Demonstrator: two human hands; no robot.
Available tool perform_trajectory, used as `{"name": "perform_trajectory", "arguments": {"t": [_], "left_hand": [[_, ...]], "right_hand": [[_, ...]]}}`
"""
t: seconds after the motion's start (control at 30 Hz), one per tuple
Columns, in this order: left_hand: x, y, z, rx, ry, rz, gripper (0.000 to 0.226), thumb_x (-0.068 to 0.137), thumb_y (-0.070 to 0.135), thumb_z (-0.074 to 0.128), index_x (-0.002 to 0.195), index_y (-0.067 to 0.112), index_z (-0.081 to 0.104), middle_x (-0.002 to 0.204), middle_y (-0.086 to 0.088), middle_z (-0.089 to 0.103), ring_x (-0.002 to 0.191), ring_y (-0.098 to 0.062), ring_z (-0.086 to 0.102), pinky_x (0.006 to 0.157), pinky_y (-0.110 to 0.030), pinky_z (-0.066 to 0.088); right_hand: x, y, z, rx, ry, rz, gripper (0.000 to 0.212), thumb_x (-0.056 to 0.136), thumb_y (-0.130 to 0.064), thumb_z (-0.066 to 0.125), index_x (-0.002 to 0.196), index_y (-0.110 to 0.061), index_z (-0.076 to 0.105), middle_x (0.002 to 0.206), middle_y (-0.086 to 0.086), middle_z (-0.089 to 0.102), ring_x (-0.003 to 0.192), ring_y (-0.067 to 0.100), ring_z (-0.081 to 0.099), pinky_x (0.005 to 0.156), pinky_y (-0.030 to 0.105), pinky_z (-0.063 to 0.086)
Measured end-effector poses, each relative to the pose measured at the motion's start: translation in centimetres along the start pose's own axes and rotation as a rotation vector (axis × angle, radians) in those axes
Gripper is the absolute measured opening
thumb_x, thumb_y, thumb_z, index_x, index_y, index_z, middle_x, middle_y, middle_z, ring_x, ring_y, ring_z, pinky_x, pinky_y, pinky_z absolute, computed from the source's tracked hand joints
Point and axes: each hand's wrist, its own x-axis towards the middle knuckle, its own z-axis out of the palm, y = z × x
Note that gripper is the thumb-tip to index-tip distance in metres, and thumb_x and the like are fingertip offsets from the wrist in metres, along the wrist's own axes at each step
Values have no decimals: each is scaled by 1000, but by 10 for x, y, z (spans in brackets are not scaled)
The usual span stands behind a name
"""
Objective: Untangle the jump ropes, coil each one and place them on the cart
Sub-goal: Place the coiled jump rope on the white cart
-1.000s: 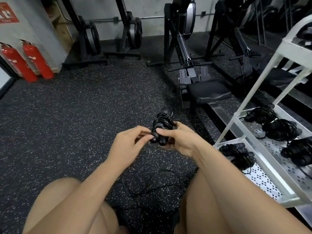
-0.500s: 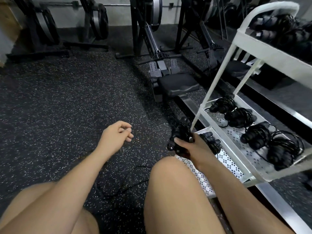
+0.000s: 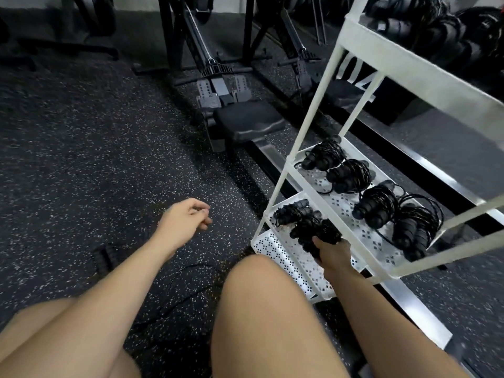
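Note:
My right hand (image 3: 331, 253) grips a coiled black jump rope (image 3: 313, 233) over the bottom shelf of the white cart (image 3: 275, 251), right beside another coiled rope (image 3: 290, 212) lying there. Several more coiled ropes (image 3: 379, 203) lie on the middle shelf, and dark bundles fill the top shelf (image 3: 436, 31). My left hand (image 3: 185, 222) hovers over the floor with fingers loosely curled, holding nothing. A loose black rope (image 3: 188, 282) trails on the floor between my knees, with a ribbed handle (image 3: 105, 257) beside my left forearm.
A rowing machine with a black seat (image 3: 248, 120) stands just ahead, its metal rail running under the cart. More gym machines line the back wall. Speckled rubber floor (image 3: 81, 159) stretches to the left. My bare knees fill the bottom of the view.
My left hand let go of the coiled rope and drew back. My right hand carried the bundle rightward and down onto the cart's bottom shelf. My head turned right.

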Motion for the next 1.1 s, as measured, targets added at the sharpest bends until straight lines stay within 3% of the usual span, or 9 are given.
{"name": "perform_trajectory", "arguments": {"t": [0.1, 0.27, 0.37, 0.5, 0.6, 0.7, 0.8, 1.0, 1.1], "left_hand": [[6, -1, 0, 15, -11, -4, 13, 108, 26, 62, 109, 32, 73, 91, 14, 82, 89, -13, 78, 88, -40, 58], [11, -8, -5, -10, -11, -13, 14, 108, 22, 62, 109, 32, 73, 92, 11, 82, 88, -15, 78, 91, -40, 58], [11, -13, -8, -12, -2, -18, 14, 108, 22, 62, 110, 31, 73, 92, 11, 82, 87, -14, 78, 93, -39, 57], [9, -17, -12, -12, 3, -28, 13, 107, 22, 63, 109, 31, 73, 91, 10, 82, 87, -16, 78, 94, -38, 56], [7, -18, -12, 17, 2, -23, 13, 107, 22, 63, 109, 30, 73, 90, 11, 82, 86, -15, 78, 93, -35, 55], [5, -20, -12, 32, -6, -30, 14, 107, 22, 62, 109, 31, 73, 90, 12, 82, 86, -15, 78, 94, -37, 55], [4, -22, -14, 47, -12, -44, 15, 107, 23, 61, 109, 32, 73, 90, 14, 81, 88, -13, 78, 93, -37, 55], [-1, -37, -23, 63, 5, -81, 12, 106, 22, 64, 108, 28, 73, 89, 11, 82, 84, -13, 78, 87, -33, 58], [1, -55, -30, 86, 37, -119, 11, 107, 23, 64, 104, 28, 73, 87, 11, 81, 79, -10, 77, 82, -33, 58]], "right_hand": [[4, 1, 2, -64, 121, 35, 34, 91, -19, 87, 94, -10, 54, 109, 25, 72, 95, 41, 71, 90, 57, 62], [9, -2, 4, -164, 166, 33, 36, 101, -17, 74, 121, -5, 48, 91, 18, 59, 90, 37, 60, 79, 43, 52], [13, 1, 5, -153, 183, 1, 41, 100, -16, 75, 134, -5, 55, 107, 21, 64, 88, 36, 62, 66, 33, 49], [17, 6, 7, -222, 198, 20, 27, 95, -11, 74, 114, -7, 54, 106, 24, 70, 78, 33, 62, 53, 28, 42], [15, 3, 6, -290, 200, 58, 27, 94, -11, 74, 110, 1, 55, 104, 21, 64, 82, 31, 58, 64, 34, 46], [12, 3, 2, -337, 186, 10, 30, 94, -14, 74, 114, 8, 67, 95, 20, 66, 74, 31, 60, 61, 33, 47], [-5, -7, 2, -434, 193, -57, 31, 100, -16, 66, 122, 4, 62, 83, 10, 51, 93, 42, 64, 81, 46, 56], [-36, -26, 35, -522, 10, -480, 40, 95, -14, 75, 134, -13, 66, 128, 10, 62, 125, 37, 56, 109, 49, 45], [-44, -24, 73, -585, -210, -569, 27, 97, -19, 72, 123, -26, 68, 128, 2, 64, 119, 26, 61, 104, 46, 51]]}}
